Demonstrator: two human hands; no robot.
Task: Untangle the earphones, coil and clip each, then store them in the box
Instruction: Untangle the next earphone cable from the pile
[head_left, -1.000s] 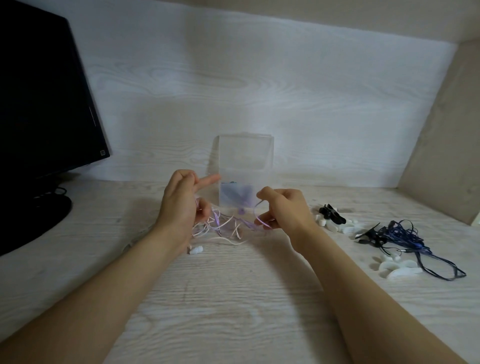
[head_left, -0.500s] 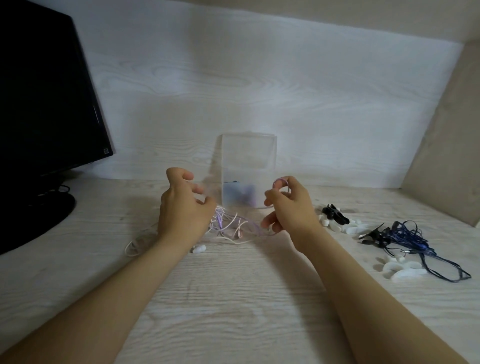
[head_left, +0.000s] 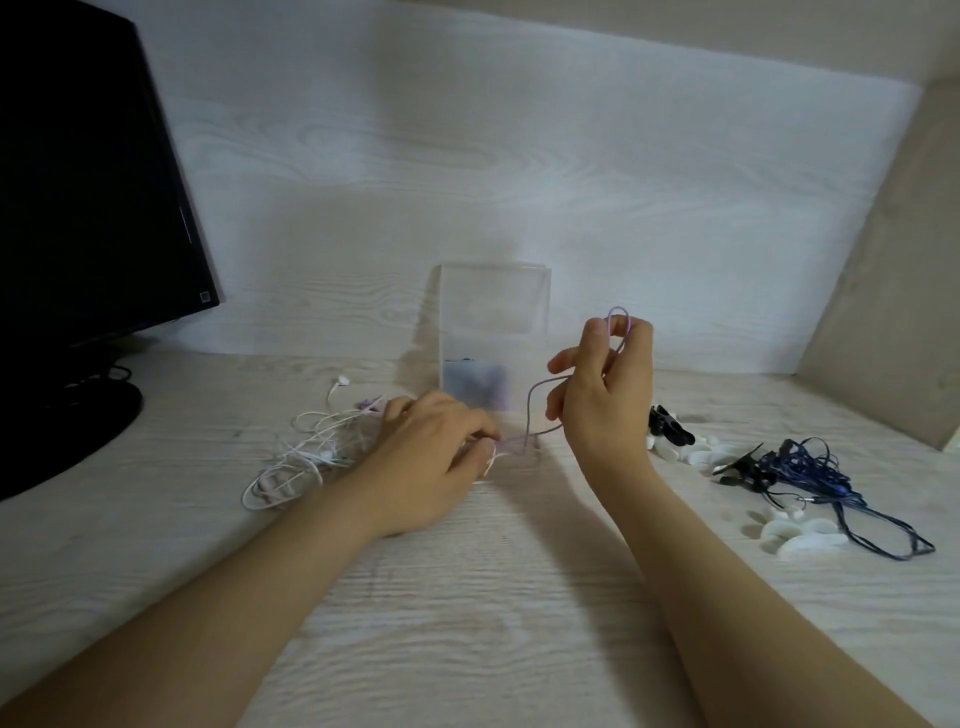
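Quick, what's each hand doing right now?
Left hand: low on the desk, fingers pinching the purple cable.
Right hand: raised, fingers curled round a loop of the same cable.

Purple cable (head_left: 535, 415); white earphones (head_left: 306, 452); navy earphones (head_left: 821, 473).
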